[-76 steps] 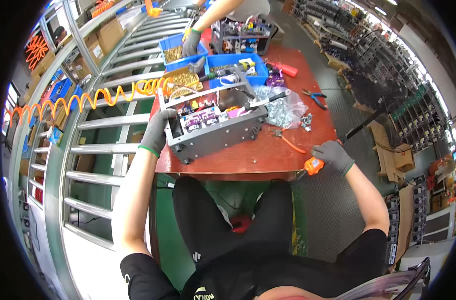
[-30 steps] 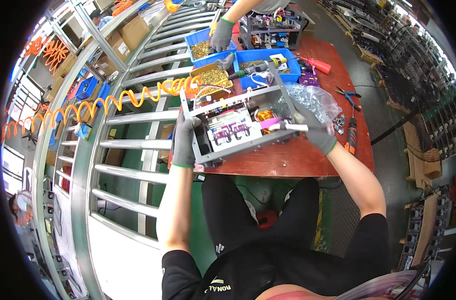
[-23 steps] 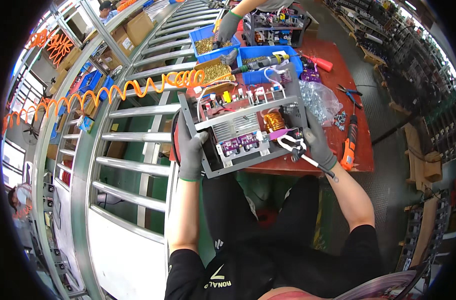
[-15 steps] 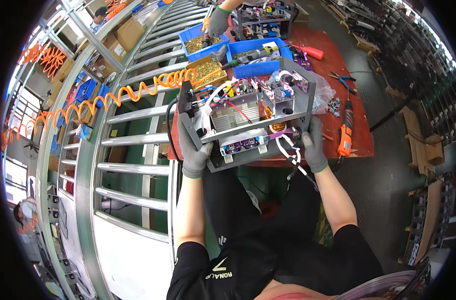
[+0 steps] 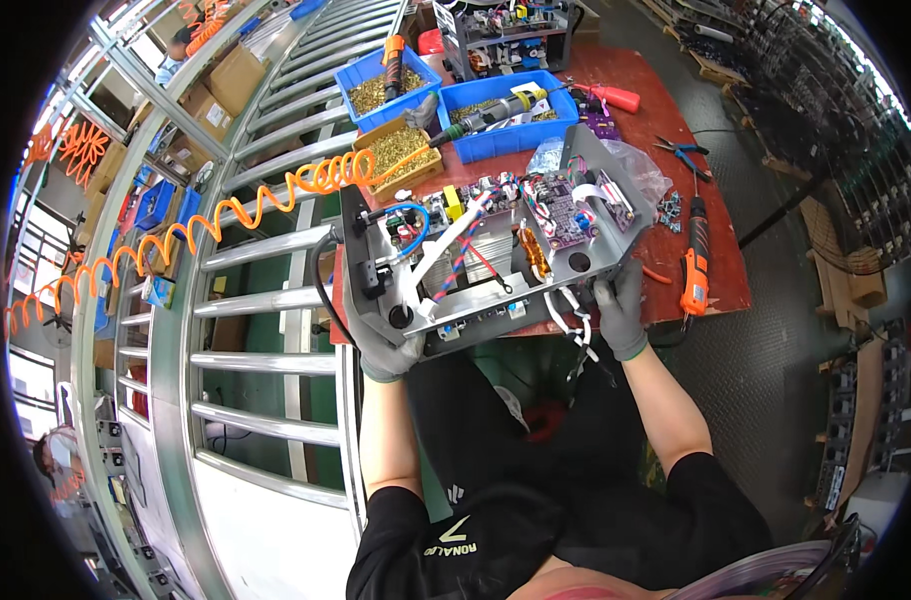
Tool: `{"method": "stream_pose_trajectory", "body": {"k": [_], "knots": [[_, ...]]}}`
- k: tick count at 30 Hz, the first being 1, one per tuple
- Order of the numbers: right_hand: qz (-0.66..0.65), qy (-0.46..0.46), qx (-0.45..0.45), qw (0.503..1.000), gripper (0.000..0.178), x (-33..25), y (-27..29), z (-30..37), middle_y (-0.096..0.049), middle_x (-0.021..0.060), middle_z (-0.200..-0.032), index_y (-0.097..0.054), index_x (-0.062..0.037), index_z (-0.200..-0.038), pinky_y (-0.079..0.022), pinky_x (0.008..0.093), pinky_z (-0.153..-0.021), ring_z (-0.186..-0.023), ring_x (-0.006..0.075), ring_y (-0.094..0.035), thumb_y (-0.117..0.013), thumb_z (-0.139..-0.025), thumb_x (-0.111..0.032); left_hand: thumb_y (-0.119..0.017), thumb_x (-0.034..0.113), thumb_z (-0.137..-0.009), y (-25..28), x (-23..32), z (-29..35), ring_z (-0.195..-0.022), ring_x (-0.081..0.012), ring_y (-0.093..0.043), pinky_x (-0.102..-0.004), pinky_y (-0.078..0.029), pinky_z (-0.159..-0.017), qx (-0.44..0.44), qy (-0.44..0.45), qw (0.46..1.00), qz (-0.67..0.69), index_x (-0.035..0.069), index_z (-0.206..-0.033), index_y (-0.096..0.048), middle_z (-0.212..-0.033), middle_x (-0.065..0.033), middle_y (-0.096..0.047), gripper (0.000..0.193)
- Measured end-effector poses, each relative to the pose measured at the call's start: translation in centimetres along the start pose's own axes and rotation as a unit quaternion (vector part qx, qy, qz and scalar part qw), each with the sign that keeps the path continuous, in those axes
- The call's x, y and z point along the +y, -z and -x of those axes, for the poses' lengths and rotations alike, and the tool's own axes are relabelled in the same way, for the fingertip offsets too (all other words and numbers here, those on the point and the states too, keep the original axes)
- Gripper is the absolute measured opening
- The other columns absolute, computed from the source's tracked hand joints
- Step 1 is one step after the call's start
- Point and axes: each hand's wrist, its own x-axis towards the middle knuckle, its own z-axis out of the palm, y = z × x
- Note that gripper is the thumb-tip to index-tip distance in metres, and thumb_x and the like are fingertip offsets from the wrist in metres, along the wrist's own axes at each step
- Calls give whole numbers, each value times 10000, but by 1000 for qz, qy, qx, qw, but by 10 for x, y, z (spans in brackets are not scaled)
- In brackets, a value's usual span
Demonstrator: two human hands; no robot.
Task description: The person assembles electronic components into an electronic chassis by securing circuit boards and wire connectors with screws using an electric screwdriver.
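Observation:
I hold an open grey metal equipment chassis [image 5: 628, 238] by its two ends, tilted so its inside faces me. My left hand [image 5: 384, 350], in a grey glove, is closed on its lower left corner. My right hand [image 5: 621, 315], gloved too, grips the lower right end, thumb in front. Inside the chassis sit a finned heat sink [image 5: 491, 255], a purple circuit board [image 5: 573, 225], a copper coil [image 5: 533, 252] and a blue wire loop [image 5: 412, 212]. A red wire with a ring terminal lies across the heat sink. White-sleeved cables [image 5: 566, 318] hang below the front edge.
On the red table [image 5: 721, 270] lie an orange electric screwdriver [image 5: 695, 265], pliers [image 5: 684, 150] and a bag of small parts. Behind are blue bins [image 5: 506, 145] and a yellow bin [image 5: 416, 178] of brass screws, and another chassis [image 5: 511, 40]. A roller conveyor [image 5: 266, 362] runs left; an orange coiled hose crosses it.
The chassis has tipped, so more of its inside shows and its lower board is mostly hidden. Another person's gloved hand has left the far blue bin, where an orange-handled tool now stands.

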Motion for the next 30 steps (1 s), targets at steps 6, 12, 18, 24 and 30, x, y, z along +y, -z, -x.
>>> {"method": "stream_pose_trajectory", "body": {"k": [6,12,18,24,30], "knots": [[-41,21,30,998,503,-6,-16,-14,-498,92,-1156,-346,1,-1313,-459,297,-841,-995,139,-511,-568,-886,-143,-698,78,-805,28,-50,47,-1100,-251,-600,-344,-509,-911,88,275,956,62,-44,-1377,-385,-1283,-181,-549,664],[95,-43,-58,993,356,-26,11,-19,-540,135,-1117,-464,18,-1186,-482,356,-821,-960,191,-564,-599,-883,-110,-733,131,-805,31,-40,52,-1018,-208,-627,-322,-513,-869,-7,8,998,-65,-53,-1303,-456,-1155,-139,-605,599],[300,55,-45,951,215,-131,22,3,-658,185,-907,-627,23,-1028,-528,355,-699,-807,331,-665,-642,-832,-62,-728,477,-793,6,11,52,-1282,-295,-454,-438,-350,-1082,118,16,993,21,-54,-1417,-326,-1338,-208,-478,913],[525,172,-274,787,152,-162,-82,-59,-647,84,-674,-659,-81,-919,-520,378,-536,-607,243,-670,-601,-891,-220,-462,316,-996,20,27,57,-1095,-257,-543,-396,-420,-984,252,-69,964,-44,-53,-1208,-506,-1197,-174,-561,427],[615,120,-337,702,239,-123,-123,-87,-698,123,-789,-703,-49,-925,-558,431,-603,-723,283,-705,-540,-851,-208,-429,255,-1018,18,58,31,-979,-217,-548,-357,-432,-931,268,-25,962,40,-33,-1107,-545,-1049,-123,-571,323]]}}
